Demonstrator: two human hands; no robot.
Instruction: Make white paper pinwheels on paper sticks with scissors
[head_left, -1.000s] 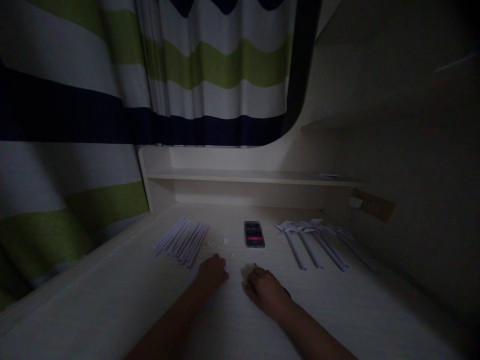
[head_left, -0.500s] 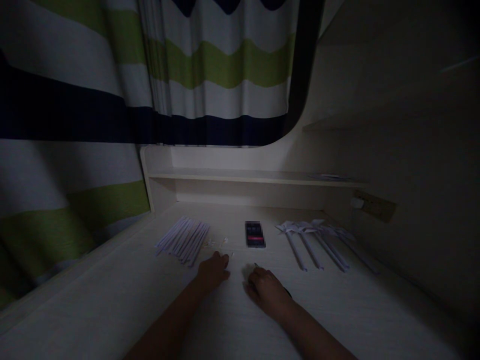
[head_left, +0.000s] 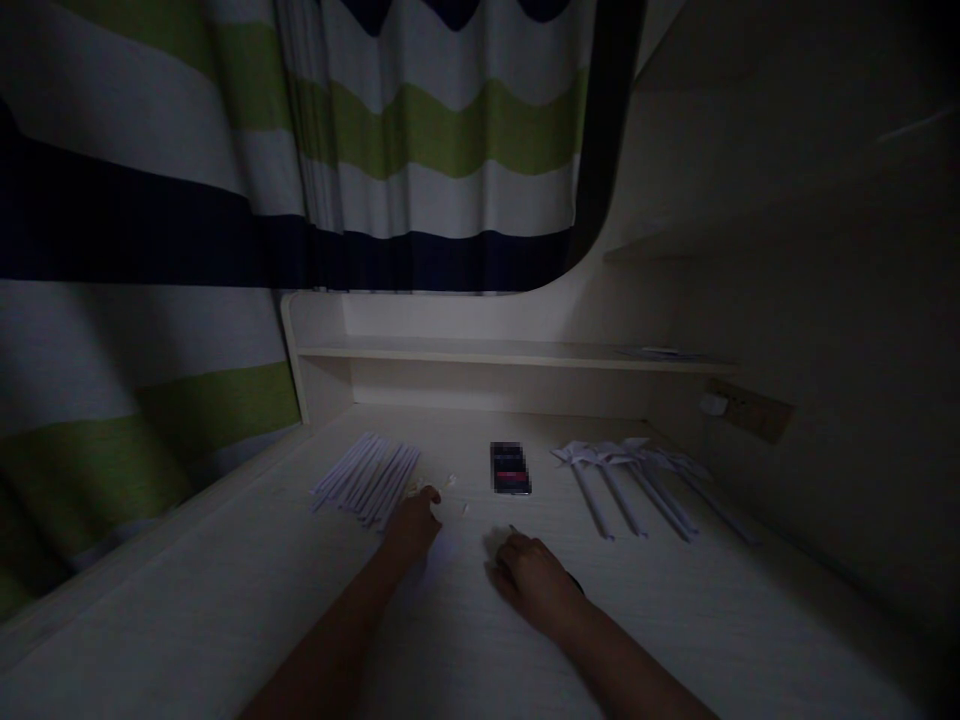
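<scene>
My left hand (head_left: 411, 522) is low over the table beside small white scraps (head_left: 451, 480), its thumb and forefinger apart and nothing visible between them. To its left lie several white paper sticks (head_left: 366, 480) side by side, their near right ends close to my fingers. My right hand (head_left: 534, 575) rests on the table with curled fingers around a slim tool (head_left: 512, 528). Only its thin tip and a dark part by the wrist show, so its kind is hidden. Several white paper pinwheels (head_left: 600, 455) on sticks lie to the right.
A phone (head_left: 510, 470) with a lit, blurred screen lies beyond my hands. A low shelf (head_left: 465, 350) runs along the back, below a striped curtain (head_left: 450, 130). On the right wall is a socket panel (head_left: 754, 412) with a white plug (head_left: 714, 404). The light is dim.
My left hand has moved slightly left, toward the paper sticks and the white scraps. My right hand stays in place with its tool.
</scene>
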